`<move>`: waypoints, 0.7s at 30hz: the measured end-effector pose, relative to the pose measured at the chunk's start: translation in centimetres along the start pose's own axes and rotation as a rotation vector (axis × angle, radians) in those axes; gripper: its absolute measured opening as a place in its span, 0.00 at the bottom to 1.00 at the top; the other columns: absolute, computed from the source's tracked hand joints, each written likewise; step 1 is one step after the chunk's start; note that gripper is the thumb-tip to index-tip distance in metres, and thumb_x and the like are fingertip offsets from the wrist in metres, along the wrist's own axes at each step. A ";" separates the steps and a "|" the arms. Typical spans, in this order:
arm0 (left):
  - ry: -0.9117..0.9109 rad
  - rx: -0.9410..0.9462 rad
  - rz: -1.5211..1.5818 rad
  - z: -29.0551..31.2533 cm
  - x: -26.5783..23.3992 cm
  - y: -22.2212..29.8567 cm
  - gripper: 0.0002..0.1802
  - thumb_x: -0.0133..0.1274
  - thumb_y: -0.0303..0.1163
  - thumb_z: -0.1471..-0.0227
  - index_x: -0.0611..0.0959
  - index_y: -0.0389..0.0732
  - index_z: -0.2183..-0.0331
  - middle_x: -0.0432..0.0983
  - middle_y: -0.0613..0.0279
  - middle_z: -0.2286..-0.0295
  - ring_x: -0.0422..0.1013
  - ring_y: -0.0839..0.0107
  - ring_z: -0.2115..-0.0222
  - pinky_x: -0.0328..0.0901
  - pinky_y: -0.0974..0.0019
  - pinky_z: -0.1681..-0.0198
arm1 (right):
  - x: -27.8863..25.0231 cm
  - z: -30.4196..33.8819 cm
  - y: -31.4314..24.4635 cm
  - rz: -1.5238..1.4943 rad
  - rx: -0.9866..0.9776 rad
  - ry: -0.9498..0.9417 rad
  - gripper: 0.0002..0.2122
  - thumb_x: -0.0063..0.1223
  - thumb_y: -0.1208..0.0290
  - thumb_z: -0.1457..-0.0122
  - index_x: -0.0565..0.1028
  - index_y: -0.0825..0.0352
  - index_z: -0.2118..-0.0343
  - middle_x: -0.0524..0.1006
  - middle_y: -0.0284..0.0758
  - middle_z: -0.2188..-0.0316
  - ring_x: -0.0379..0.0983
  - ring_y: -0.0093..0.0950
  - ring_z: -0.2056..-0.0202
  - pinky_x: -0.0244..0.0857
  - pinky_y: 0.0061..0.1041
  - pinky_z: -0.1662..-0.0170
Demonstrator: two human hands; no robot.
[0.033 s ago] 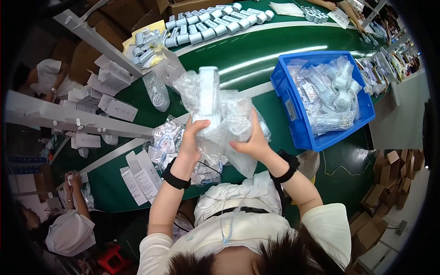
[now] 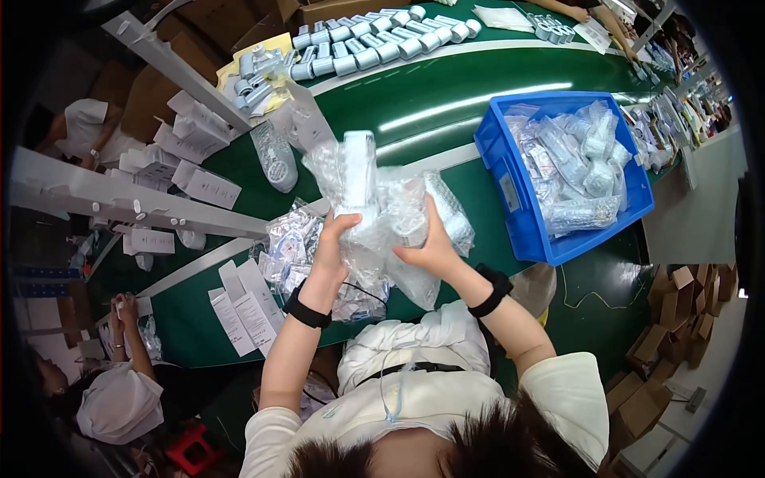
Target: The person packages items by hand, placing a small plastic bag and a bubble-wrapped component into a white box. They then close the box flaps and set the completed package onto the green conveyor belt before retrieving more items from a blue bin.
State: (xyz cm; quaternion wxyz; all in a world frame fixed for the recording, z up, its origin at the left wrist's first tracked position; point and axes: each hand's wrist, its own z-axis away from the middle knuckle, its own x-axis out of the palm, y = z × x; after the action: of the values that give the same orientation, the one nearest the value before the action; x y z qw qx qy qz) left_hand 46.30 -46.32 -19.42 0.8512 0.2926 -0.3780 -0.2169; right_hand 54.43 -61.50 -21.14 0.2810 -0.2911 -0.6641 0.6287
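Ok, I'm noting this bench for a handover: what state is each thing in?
Left hand: closed on the light-grey device, bubble wrap about it.
Right hand: closed on clear bubble wrap.
Blue bin: open-topped, loaded with bubble-wrapped items.
Grey devices: lined up in rows.
White cartons: lying overlapped.
Bagged parts: heaped on the green table.
Black wristbands: worn, one per arm.

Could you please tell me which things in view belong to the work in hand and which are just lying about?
Apparently in use:
white device, in the left hand
bubble-wrap bag, in the right hand
blue bin of bubble-wrapped items, probably

Apparently just lying about:
cardboard boxes at lower right
white cartons at left
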 end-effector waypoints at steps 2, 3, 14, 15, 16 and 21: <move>0.077 -0.010 0.055 -1.8 -4.6 -3.1 0.31 0.50 0.30 0.64 0.64 0.38 0.53 0.68 0.57 0.62 0.67 0.63 0.62 0.62 0.61 0.57 | 1.8 -0.1 4.6 -0.071 0.060 -0.073 0.41 0.61 0.71 0.67 0.50 0.70 0.48 0.61 0.41 0.53 0.56 0.29 0.50 0.47 0.25 0.47; 0.108 -0.057 0.075 -2.8 -6.3 -4.7 0.30 0.50 0.30 0.63 0.65 0.39 0.54 0.68 0.57 0.62 0.67 0.63 0.62 0.62 0.61 0.58 | 2.2 -0.1 6.4 -0.081 0.093 -0.086 0.40 0.60 0.71 0.66 0.51 0.70 0.48 0.61 0.40 0.53 0.56 0.29 0.50 0.48 0.26 0.47; 0.408 0.476 -1.033 -9.7 -0.5 -11.6 0.37 0.57 0.48 0.64 0.63 0.36 0.56 0.61 0.47 0.61 0.55 0.49 0.54 0.50 0.57 0.49 | -5.3 -2.3 11.5 0.441 0.438 0.037 0.30 0.57 0.73 0.62 0.59 0.74 0.54 0.66 0.48 0.59 0.64 0.40 0.57 0.60 0.29 0.56; 0.428 0.474 -1.026 -9.3 0.0 -11.3 0.37 0.57 0.48 0.64 0.63 0.36 0.56 0.61 0.47 0.61 0.55 0.49 0.54 0.50 0.57 0.49 | -6.0 -2.3 12.1 0.696 0.265 0.128 0.30 0.57 0.72 0.61 0.59 0.75 0.54 0.64 0.49 0.57 0.62 0.44 0.56 0.58 0.31 0.55; 0.401 0.449 -1.047 -8.5 0.4 -11.2 0.38 0.57 0.48 0.64 0.63 0.36 0.56 0.60 0.46 0.59 0.54 0.48 0.54 0.49 0.57 0.49 | -6.6 -2.2 12.7 0.940 0.076 0.219 0.30 0.57 0.70 0.61 0.58 0.75 0.54 0.61 0.51 0.55 0.60 0.47 0.55 0.57 0.32 0.53; 0.268 0.724 -1.001 -3.1 -4.8 -8.9 0.33 0.58 0.41 0.62 0.64 0.39 0.56 0.54 0.47 0.51 0.50 0.54 0.48 0.52 0.57 0.51 | -8.5 -1.9 13.4 1.081 0.117 0.115 0.30 0.57 0.70 0.59 0.58 0.75 0.53 0.56 0.52 0.52 0.56 0.51 0.54 0.54 0.34 0.51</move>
State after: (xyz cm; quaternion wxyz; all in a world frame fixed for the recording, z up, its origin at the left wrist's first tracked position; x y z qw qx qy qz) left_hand 44.39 -48.95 -29.52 0.5337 0.7281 -0.1348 -0.4086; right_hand 61.98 -65.98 -34.50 -0.0309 -0.6088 -0.3673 0.7025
